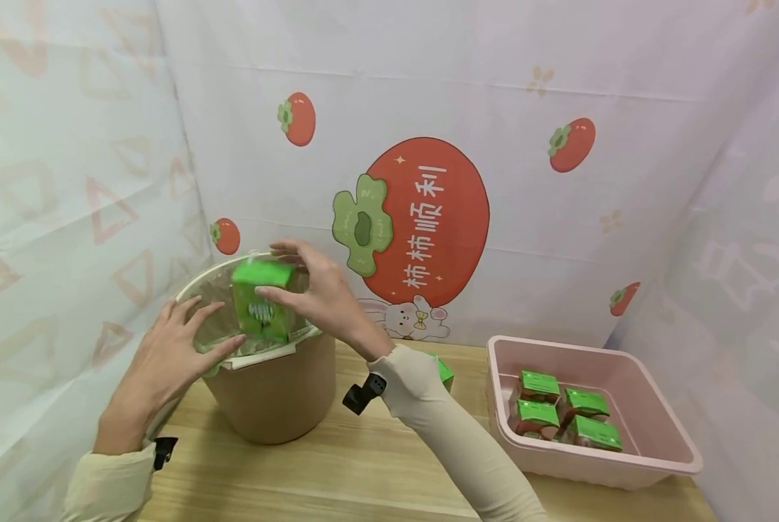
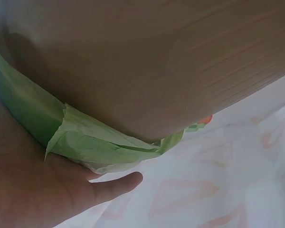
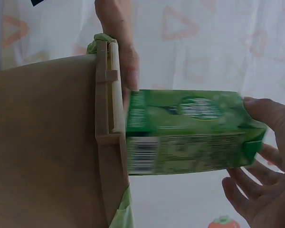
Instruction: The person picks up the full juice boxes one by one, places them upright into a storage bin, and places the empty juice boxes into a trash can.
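Observation:
A green carton [image 1: 262, 304] with a barcode on one side [image 3: 142, 154] is pinched between the thumb and fingers of my right hand [image 1: 327, 290]. It stands upright at the mouth of a brown trash bin [image 1: 275, 399], its lower end overlapping the rim in the right wrist view. My left hand [image 1: 174, 351] lies at the bin's left rim, fingers spread and thumb pointing towards the carton. In the left wrist view, the green bin liner [image 2: 99, 142] folds over the rim right beside that hand, with the thumb straight.
A pink plastic tub [image 1: 598, 471] on the right holds several green-topped cartons [image 1: 537, 417]. Another green carton [image 1: 444, 373] stands on the wooden table [image 1: 363, 457], partly hidden by my right forearm. Printed cloth [image 1: 526, 217] hangs behind and at both sides.

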A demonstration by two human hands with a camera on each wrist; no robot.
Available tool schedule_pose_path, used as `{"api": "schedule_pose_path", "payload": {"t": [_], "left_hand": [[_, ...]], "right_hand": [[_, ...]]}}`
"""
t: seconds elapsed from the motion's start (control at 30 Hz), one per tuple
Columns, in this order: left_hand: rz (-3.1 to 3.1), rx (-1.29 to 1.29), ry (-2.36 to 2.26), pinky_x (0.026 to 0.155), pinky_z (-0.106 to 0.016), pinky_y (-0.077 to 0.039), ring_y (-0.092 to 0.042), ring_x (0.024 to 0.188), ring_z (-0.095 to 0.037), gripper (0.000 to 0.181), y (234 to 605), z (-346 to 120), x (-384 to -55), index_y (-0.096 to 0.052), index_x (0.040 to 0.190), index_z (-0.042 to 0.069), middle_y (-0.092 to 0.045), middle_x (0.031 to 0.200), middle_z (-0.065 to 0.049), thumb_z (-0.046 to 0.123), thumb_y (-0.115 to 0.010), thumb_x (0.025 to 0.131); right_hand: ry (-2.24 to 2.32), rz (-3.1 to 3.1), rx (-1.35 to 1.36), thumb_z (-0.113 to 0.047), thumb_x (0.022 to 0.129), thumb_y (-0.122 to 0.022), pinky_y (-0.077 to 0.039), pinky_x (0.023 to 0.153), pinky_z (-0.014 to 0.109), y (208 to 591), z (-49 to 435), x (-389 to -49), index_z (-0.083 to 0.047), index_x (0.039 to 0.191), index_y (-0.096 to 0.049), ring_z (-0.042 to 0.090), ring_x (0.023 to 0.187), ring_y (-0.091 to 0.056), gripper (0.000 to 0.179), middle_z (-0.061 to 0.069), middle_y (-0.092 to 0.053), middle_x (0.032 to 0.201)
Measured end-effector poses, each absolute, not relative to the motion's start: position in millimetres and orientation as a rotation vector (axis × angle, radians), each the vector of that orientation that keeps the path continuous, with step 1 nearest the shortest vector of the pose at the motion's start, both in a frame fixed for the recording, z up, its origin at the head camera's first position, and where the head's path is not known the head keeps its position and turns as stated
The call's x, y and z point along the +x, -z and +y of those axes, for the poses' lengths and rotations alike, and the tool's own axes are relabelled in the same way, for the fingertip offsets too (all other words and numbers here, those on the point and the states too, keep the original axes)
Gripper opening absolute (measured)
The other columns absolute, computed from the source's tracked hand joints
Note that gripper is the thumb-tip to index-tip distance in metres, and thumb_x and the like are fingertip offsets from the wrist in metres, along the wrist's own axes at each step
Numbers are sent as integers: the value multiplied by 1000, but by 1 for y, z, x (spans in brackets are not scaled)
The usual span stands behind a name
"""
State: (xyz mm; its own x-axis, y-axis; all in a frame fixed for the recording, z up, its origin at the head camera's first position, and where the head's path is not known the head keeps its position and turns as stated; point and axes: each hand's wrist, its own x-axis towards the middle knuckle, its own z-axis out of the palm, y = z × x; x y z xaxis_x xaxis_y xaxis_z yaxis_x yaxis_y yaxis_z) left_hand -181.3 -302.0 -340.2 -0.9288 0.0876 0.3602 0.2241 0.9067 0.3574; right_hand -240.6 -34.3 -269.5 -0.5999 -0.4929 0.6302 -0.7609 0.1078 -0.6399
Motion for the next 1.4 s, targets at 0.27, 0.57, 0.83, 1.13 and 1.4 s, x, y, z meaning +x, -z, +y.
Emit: {"api": "schedule_pose_path", "payload": {"t": [0.27,0.57,0.83,1.13,1.4], "left_hand": [[-2709,-232,584,100,-85,-26,-14,150,-65,78,340,-300,-182,-52,152,4,-35,159,-36,57,-69,97],[-2706,-244,580,100,-85,-26,-14,150,-66,76,339,-299,-181,-52,151,2,-36,158,-37,55,-69,98],[-2722,-234,589,101,-84,-25,-12,150,-65,77,338,-299,-181,-51,152,3,-34,158,-37,56,-67,99],[-2715,-233,585,98,-85,-27,-14,150,-65,75,338,-299,-182,-52,151,3,-36,157,-37,55,-67,99],[-2713,-235,592,97,-86,-26,-12,150,-65,76,340,-300,-182,-52,152,3,-35,158,-36,55,-67,99]], "right_hand": [[-1508,-2100,1186,-10,90,-86,-45,109,24,276,-21,-243,0,145,-54,24,135,-57,65,12,-61,144],[-1455,-2109,1147,-10,88,-88,-48,107,29,288,4,-243,0,142,-58,26,133,-58,63,13,-63,141],[-1440,-2217,1062,-11,87,-89,-52,105,34,314,35,-248,-2,142,-58,28,132,-59,63,13,-63,139],[-1438,-2292,907,-11,89,-87,-48,110,47,356,71,-254,-3,143,-58,27,132,-58,62,11,-62,142],[-1517,-2358,709,-6,91,-84,-48,107,55,392,99,-255,-1,143,-58,36,133,-55,59,16,-61,142]]}}
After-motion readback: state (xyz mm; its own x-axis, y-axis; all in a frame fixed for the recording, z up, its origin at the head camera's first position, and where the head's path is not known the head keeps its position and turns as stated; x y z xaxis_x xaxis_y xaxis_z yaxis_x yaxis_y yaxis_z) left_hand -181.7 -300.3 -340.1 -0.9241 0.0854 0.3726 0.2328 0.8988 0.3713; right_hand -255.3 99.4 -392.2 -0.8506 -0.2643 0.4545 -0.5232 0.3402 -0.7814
